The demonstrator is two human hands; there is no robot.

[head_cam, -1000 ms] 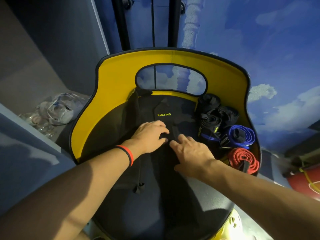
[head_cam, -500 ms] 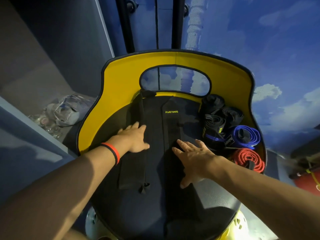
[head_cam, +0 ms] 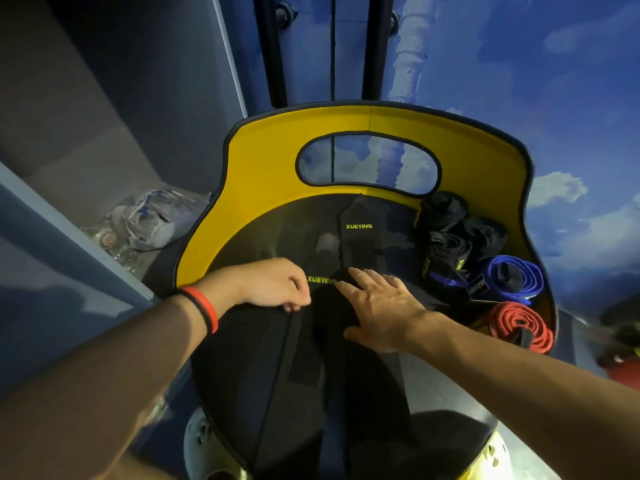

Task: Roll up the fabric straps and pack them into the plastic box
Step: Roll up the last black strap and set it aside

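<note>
A black fabric strap (head_cam: 358, 237) with a yellow-green XUEYING label lies flat down the middle of the black seat pad (head_cam: 249, 368). A second XUEYING label shows on a folded-over black strap end (head_cam: 322, 268) between my hands. My left hand (head_cam: 273, 285), with a red wristband, curls its fingers on that strap end. My right hand (head_cam: 381, 306) presses flat on the strap with straight fingers. Rolled straps lie at the right of the seat: black rolls (head_cam: 446, 251), a blue roll (head_cam: 512, 278) and a red roll (head_cam: 516, 323). No plastic box is in view.
The seat has a tall yellow back (head_cam: 263, 161) with an oval cut-out. Crumpled clear plastic bags (head_cam: 149, 223) lie on a grey ledge at the left. Blue walls painted with clouds stand behind and to the right. A red object (head_cam: 623, 362) is at the far right edge.
My left hand left the strap at the left and came to the middle, where a folded strap end with a second label now shows. My right hand shifted slightly forward and stays flat.
</note>
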